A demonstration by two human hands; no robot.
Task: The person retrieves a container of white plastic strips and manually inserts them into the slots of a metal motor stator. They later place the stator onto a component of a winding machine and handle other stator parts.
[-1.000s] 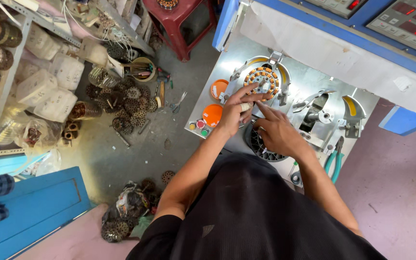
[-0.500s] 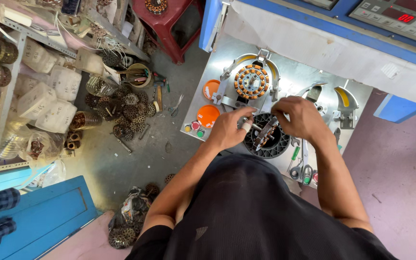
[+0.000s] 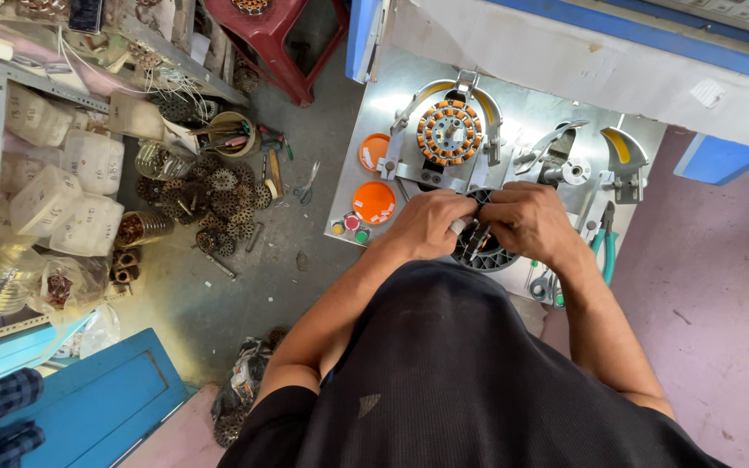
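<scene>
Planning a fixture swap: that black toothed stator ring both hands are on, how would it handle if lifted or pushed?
The black stator ring is probably stiff: its toothed metal core looks solid. Likely heavy for its size, being stacked metal; the left hand and right hand both grip it. Lying flat on the metal plate, it should slide, not roll.

The left hand [image 3: 426, 225] and right hand [image 3: 526, 221] cover most of the black ring-shaped part [image 3: 483, 251], hiding what their fingertips pinch, while the red stool [image 3: 270, 39] is cut off at the top edge.
</scene>
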